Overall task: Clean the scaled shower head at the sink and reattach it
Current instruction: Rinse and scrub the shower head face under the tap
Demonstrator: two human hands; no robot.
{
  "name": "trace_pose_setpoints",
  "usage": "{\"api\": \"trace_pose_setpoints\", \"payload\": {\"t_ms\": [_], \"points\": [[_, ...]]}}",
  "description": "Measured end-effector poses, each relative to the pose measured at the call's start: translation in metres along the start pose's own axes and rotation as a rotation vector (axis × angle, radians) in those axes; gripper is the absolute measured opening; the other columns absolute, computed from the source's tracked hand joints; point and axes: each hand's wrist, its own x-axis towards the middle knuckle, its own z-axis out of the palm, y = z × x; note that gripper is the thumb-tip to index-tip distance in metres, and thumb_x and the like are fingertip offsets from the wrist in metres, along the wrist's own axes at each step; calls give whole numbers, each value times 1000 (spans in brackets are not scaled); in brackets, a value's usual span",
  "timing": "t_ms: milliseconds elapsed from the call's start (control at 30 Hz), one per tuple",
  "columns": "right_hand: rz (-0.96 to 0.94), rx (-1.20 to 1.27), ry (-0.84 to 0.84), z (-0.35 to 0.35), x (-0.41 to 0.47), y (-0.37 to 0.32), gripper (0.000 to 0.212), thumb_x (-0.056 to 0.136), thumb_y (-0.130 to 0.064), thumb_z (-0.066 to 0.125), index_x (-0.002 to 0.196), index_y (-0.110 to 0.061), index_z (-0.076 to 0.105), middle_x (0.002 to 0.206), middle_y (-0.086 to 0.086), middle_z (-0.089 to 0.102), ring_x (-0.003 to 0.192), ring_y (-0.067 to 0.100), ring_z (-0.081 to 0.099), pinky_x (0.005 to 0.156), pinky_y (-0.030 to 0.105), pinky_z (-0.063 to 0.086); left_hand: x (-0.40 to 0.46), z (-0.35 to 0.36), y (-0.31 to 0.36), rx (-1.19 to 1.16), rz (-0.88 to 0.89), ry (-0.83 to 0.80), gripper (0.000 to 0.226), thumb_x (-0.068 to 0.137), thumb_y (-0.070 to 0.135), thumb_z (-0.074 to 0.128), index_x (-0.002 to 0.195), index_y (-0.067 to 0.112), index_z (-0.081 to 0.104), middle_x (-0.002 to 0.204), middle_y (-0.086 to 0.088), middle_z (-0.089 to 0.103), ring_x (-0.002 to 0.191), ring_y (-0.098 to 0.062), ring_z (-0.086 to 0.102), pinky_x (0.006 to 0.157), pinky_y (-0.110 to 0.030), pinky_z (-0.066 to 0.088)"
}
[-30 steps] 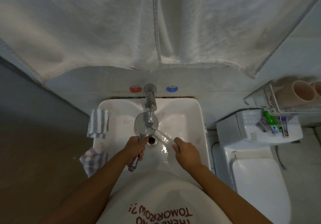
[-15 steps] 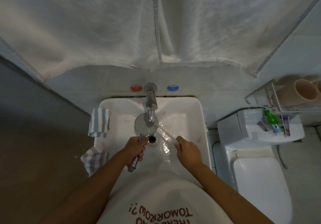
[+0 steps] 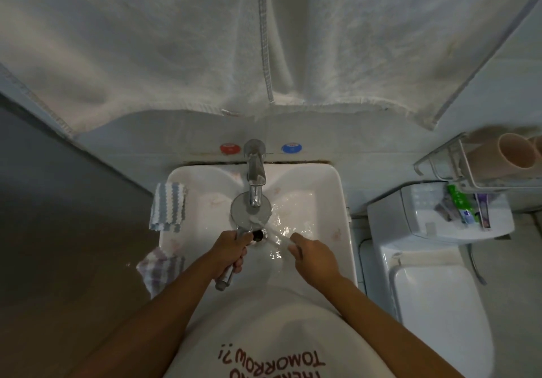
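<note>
We cannot see the middle of the shower head (image 3: 241, 211), because the tap (image 3: 255, 178) covers it. Our left hand (image 3: 229, 253) hides most of its handle. Right of the tap, our right hand (image 3: 313, 257) pinches a thin pale thing (image 3: 278, 238), too blurred to name. Far right of the tap, the pink cups (image 3: 517, 154) are cut off by the edge.
</note>
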Motion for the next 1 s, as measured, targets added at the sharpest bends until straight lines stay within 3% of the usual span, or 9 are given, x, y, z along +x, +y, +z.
{"api": "trace_pose_setpoints", "payload": {"t_ms": [100, 233, 367, 500, 600, 733, 867, 1000], "points": [[56, -25, 67, -3, 4, 2, 23, 101, -32, 38, 105, -15, 52, 81, 11, 67, 71, 35, 61, 55, 32, 35, 1, 0, 0, 21, -1, -9, 24, 97, 27, 55, 84, 7, 53, 55, -5, 44, 37, -13, 37, 39, -21, 35], [-20, -20, -37, 1, -1, -3, 20, 100, -34, 40, 107, -20, 52, 84, 12, 67, 75, 36, 61, 57, 33, 35, 2, -1, -3, 31, -11, -7, 25, 96, 29, 57, 84, 8, 54, 55, -4, 44, 37, -12, 37, 38, -22, 35], [65, 9, 64, -1, 4, 3, 23, 102, -33, 38, 102, -15, 52, 80, 13, 67, 70, 34, 61, 54, 32, 36, 1, 1, -3, 35, -11, -14, 25, 96, 30, 56, 84, 8, 54, 56, -4, 44, 37, -12, 37, 38, -21, 35], [-27, -8, -44, 2, -1, -5, 22, 100, -34, 40, 107, -18, 53, 84, 13, 67, 76, 37, 60, 57, 33, 37, 1, 2, -1, 51, -5, -20, 25, 97, 29, 55, 84, 8, 53, 56, -5, 43, 36, -12, 36, 38, -21, 35], [59, 12, 71, -1, 4, 0, 23, 101, -32, 38, 105, -15, 52, 80, 13, 66, 73, 37, 61, 56, 34, 38, 0, 4, 0, 58, -7, -21, 23, 97, 27, 55, 84, 8, 53, 57, -5, 43, 36, -12, 36, 38, -21, 34], [-27, -13, -43, 2, -1, -7, 21, 99, -32, 41, 108, -18, 54, 86, 15, 67, 79, 38, 61, 58, 33, 34, 0, 5, -1, 83, -17, -23, 23, 96, 28, 55, 86, 8, 55, 58, -6, 44, 38, -13, 37, 38, -22, 35], [63, 17, 77, -4, 4, -2, 23, 101, -32, 39, 102, -13, 53, 79, 13, 66, 72, 37, 60, 55, 32, 34, 0, 4, -1, 94, -9, -36, 22, 96, 27, 55, 85, 8, 54, 58, -6, 44, 37, -13, 37, 39, -22, 35], [-38, -13, -64, 0, -2, -9, 20, 100, -33, 41, 106, -18, 53, 87, 15, 67, 79, 38, 60, 58, 33, 34, -1, 6, -2, 100, -10, -31, 24, 95, 29, 57, 83, 9, 53, 57, -6, 43, 35, -14, 35, 38, -21, 34]]}}
